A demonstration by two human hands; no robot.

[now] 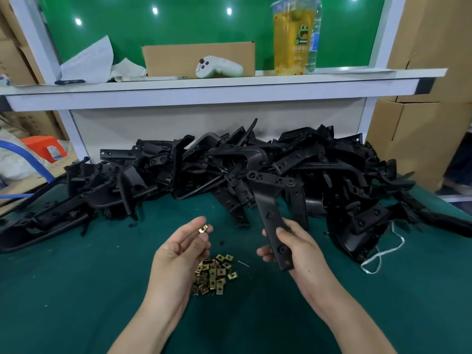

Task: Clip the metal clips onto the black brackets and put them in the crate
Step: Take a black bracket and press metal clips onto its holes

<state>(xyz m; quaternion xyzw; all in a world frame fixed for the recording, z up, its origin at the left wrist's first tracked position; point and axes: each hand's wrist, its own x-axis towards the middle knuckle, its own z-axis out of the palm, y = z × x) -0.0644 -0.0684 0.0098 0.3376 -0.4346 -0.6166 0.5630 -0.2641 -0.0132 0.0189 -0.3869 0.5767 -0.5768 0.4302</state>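
Over the green table (76, 277), the left hand (181, 251) is pinching one metal clip (203, 228) at its fingertips, the right hand (298, 249) is gripping a black bracket (272, 213) by its lower end, and the frog-printed cup (293, 37) on the shelf (204, 84) is showing writing too small to read.

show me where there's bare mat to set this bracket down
Bare mat lies left of the left hand, on the near side of the bracket pile. Another patch sits right of the right hand, nearer than the white cord. Crowded: the clip heap between the hands, and the whole back under the pile.
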